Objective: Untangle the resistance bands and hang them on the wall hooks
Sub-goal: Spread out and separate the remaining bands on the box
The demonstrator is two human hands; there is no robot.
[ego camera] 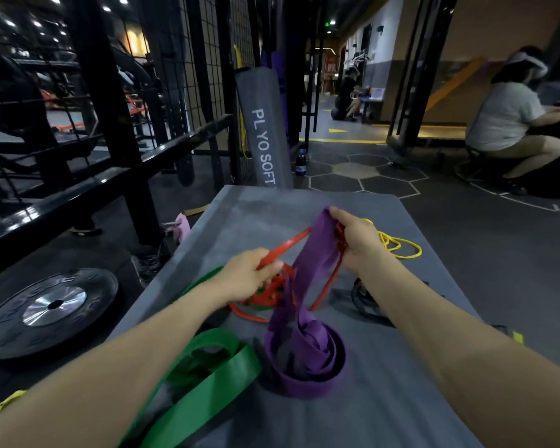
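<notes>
Purple band rises from its coil on the grey mat up to your right hand, whose fingers curl round its top fold along with a strand of the red band. Your left hand grips the red band's other end above a red knot, the strand stretched between both hands. Nearby on the mat lie the green band by your left forearm and the yellow band beyond your right hand.
</notes>
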